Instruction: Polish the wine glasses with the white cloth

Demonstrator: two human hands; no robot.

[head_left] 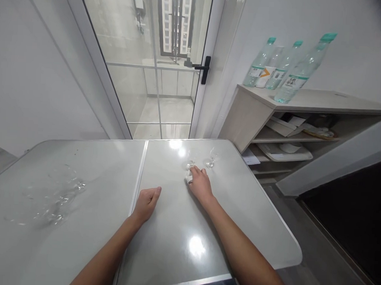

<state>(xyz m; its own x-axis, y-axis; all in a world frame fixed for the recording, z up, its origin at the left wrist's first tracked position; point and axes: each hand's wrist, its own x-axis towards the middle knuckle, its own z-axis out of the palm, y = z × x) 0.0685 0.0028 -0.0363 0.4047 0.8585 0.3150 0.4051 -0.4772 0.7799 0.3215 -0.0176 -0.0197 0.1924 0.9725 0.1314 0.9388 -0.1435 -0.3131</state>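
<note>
My right hand (201, 183) is over the right half of the table, its fingers curled round a small white object (189, 179) whose kind I cannot make out. Just beyond the fingertips lies a clear, shiny item (190, 164). Another clear item (210, 163) lies to its right, apart from the hand. My left hand (147, 203) rests closed beside the table's seam, thumb along the top; the inside of the fist is hidden. Several thin, transparent looped things (57, 208) lie in a loose group on the table's left half.
A metal strip (140, 169) divides the pale glossy table (169, 239). Several plastic bottles (292, 82) stand on a shelf unit (333, 99) at the right, with papers and trays inside. Behind the table is a glass door (120, 83) with a black handle (205, 70).
</note>
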